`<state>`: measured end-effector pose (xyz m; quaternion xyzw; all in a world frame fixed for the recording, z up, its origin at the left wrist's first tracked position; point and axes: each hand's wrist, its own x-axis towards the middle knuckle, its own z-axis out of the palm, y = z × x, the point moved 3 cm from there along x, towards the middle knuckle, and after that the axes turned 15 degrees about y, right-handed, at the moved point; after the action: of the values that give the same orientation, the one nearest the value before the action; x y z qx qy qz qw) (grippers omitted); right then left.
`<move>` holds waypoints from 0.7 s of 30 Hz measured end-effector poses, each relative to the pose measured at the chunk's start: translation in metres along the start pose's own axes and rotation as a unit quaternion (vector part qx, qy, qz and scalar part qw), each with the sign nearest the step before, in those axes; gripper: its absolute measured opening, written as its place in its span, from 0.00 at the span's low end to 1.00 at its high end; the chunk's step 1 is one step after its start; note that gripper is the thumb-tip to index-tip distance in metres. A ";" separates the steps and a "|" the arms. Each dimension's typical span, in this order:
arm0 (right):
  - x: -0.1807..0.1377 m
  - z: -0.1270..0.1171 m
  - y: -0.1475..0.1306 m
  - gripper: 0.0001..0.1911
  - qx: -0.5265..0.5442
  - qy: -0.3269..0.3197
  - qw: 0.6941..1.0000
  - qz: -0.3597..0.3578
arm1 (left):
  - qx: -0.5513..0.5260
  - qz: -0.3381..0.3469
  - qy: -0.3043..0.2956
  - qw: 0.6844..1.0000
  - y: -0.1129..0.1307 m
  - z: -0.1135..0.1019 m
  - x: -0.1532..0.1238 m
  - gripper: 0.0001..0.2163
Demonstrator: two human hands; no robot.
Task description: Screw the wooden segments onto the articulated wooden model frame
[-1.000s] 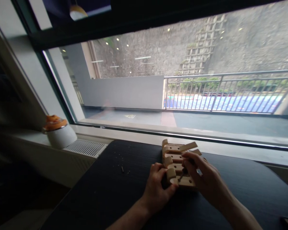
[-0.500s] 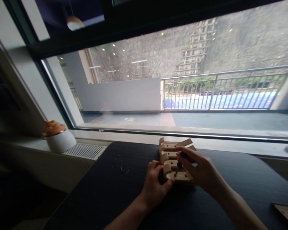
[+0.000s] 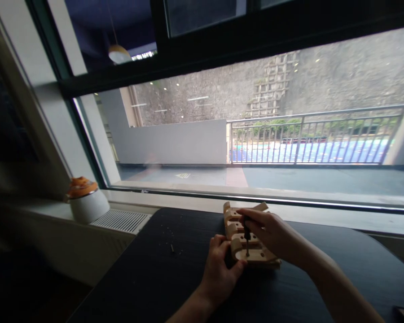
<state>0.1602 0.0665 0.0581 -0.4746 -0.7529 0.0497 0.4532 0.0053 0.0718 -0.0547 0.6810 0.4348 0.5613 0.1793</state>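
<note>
The slatted wooden assembly [image 3: 258, 256] lay on the dark surface [image 3: 175, 280], near its window-side edge. The right hand [image 3: 264, 228] gripped a screwdriver [image 3: 247, 236] by its dark handle; the shaft stood nearly upright, its tip at the left part of the nearest slat. The step in hand was judged to be the turning of a screw, though no screw head could be made out. The next move called for a seated tip and rotation in line with the shaft. The left hand [image 3: 220, 267] gripped the assembly's left end, fingers curled, thumb at the near corner. The right wrist was raised, its forearm slanting from the lower right.
</note>
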 end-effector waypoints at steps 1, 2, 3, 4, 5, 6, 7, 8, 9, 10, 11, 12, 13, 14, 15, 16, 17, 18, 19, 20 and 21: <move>-0.001 0.002 0.002 0.17 0.005 0.004 1.000 0.005 | 0.001 0.000 0.000 1.000 0.000 0.000 0.000 0.11; -0.001 0.003 0.003 0.17 0.007 0.007 1.000 0.011 | 0.001 -0.001 -0.001 1.000 0.000 0.000 0.000 0.11; -0.002 0.005 0.004 0.16 0.005 0.011 1.000 0.017 | 0.000 0.000 -0.001 1.000 -0.001 0.000 0.001 0.11; -0.003 0.005 0.004 0.16 0.002 0.016 1.000 0.022 | -0.002 0.001 -0.003 1.000 -0.001 0.000 0.001 0.11; -0.003 0.006 0.005 0.16 -0.002 0.022 0.999 0.025 | -0.005 0.002 -0.004 1.000 -0.001 -0.001 0.001 0.11; -0.004 0.006 0.004 0.15 -0.005 0.026 0.999 0.026 | -0.007 0.002 -0.004 1.000 -0.001 -0.001 0.001 0.11; -0.003 0.005 0.004 0.15 -0.007 0.029 0.999 0.025 | -0.009 0.001 -0.005 1.000 -0.002 -0.001 0.000 0.11; -0.003 0.005 0.003 0.15 -0.010 0.033 0.999 0.022 | -0.009 -0.001 -0.004 1.000 -0.002 -0.001 0.000 0.11; -0.003 0.004 0.002 0.15 -0.014 0.037 0.999 0.019 | -0.009 -0.003 -0.003 1.000 -0.002 -0.001 0.000 0.11; -0.002 0.003 0.001 0.15 -0.021 0.042 0.999 0.016 | -0.009 -0.004 -0.002 1.000 -0.002 -0.001 0.000 0.11; -0.002 0.002 0.000 0.14 -0.030 0.048 0.998 0.016 | -0.008 -0.005 -0.001 1.000 -0.002 -0.001 0.000 0.11; -0.002 0.002 0.000 0.14 -0.044 0.055 0.997 0.018 | -0.007 -0.005 0.000 1.000 -0.002 0.000 0.000 0.11; -0.002 0.001 0.000 0.13 -0.062 0.062 0.996 0.025 | -0.006 -0.005 0.000 1.000 -0.002 0.000 0.000 0.10; -0.003 0.000 0.000 0.12 -0.085 0.070 0.993 0.035 | -0.006 -0.005 -0.002 1.000 -0.001 0.000 0.000 0.10; -0.004 -0.001 0.001 0.12 -0.113 0.077 0.990 0.047 | -0.006 -0.007 -0.003 1.000 -0.001 0.000 0.000 0.10; -0.005 -0.003 0.002 0.12 -0.142 0.081 0.985 0.057 | -0.006 -0.008 -0.005 1.000 -0.001 -0.001 0.000 0.09; -0.006 -0.004 0.003 0.12 -0.170 0.079 0.980 0.063 | -0.008 -0.010 -0.006 1.000 -0.001 -0.001 0.000 0.09; -0.008 -0.006 0.003 0.12 -0.194 0.072 0.976 0.064 | -0.010 -0.012 -0.007 1.000 -0.001 -0.001 0.000 0.09; -0.009 -0.007 0.003 0.12 -0.210 0.061 0.974 0.059 | -0.013 -0.014 -0.008 1.000 -0.002 -0.001 0.000 0.09; -0.010 -0.009 0.003 0.13 -0.219 0.047 0.973 0.052 | -0.016 -0.017 -0.008 1.000 -0.002 -0.001 0.001 0.10; -0.011 -0.011 0.002 0.14 -0.222 0.034 0.974 0.042 | -0.019 -0.019 -0.009 1.000 -0.003 -0.001 0.001 0.10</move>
<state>0.1708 0.0554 0.0567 -0.5959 -0.7087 -0.1160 0.3594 0.0033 0.0740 -0.0564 0.6742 0.4355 0.5595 0.2068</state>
